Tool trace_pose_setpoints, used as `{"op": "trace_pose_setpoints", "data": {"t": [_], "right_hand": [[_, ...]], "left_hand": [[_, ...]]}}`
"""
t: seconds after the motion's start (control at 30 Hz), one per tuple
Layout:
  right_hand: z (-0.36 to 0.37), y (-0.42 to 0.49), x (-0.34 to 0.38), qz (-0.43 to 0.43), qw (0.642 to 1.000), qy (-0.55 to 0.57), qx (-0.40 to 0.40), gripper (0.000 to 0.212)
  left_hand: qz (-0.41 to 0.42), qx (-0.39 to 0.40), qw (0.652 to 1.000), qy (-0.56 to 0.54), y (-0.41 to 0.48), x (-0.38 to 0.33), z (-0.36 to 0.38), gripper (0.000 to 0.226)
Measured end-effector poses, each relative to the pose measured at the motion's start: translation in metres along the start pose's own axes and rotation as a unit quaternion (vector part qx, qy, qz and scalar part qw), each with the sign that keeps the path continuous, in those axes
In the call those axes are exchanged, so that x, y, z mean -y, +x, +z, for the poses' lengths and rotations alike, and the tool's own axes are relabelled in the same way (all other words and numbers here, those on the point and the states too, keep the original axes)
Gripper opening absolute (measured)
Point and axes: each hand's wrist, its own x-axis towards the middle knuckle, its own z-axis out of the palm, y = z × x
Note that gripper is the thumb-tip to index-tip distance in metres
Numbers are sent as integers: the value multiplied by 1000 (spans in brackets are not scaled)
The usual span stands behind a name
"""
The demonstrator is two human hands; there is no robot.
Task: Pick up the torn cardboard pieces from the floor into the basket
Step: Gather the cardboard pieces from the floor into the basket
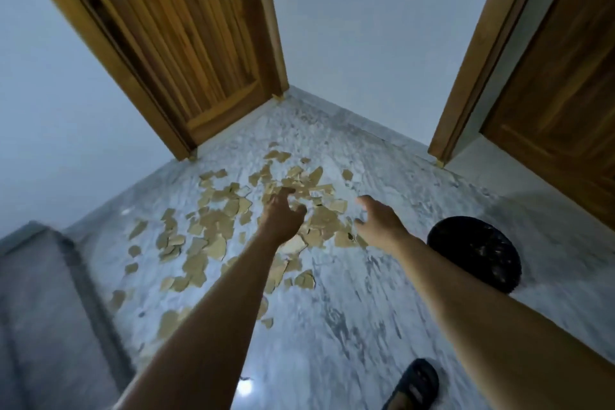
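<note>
I see both arms stretched out over the marble floor [349,326]. My left hand [283,216] hangs above the middle of the scattered cardboard pieces [213,226], fingers spread and holding nothing. My right hand [379,221] hovers just beside it, also spread wide and empty, over the right edge of the pile. The scraps lie strewn across the floor from near the left wooden door [186,43] toward me. The black basket [476,253] sits on the floor to the right of my right forearm, apart from the scraps. A dark sandal [416,383] shows at the bottom edge.
</note>
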Motion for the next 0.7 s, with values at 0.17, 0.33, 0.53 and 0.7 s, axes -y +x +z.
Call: {"op": "trace_pose_setpoints", "data": {"t": [0.17,0.33,0.53,0.7], "right_hand": [[66,-19,89,-50,997,-41,38,61],[123,-17,149,-95,990,-71,77,57],[155,27,179,-134,979,-105,116,61],[159,55,179,-123,977,-112,135,62]], "left_hand": [[-42,-37,998,31,-57,82,-74,52],[-97,-55,993,36,-78,149,-116,54],[-147,-49,986,55,-58,200,-131,56],[-160,-32,985,60,-27,210,-126,59]]}}
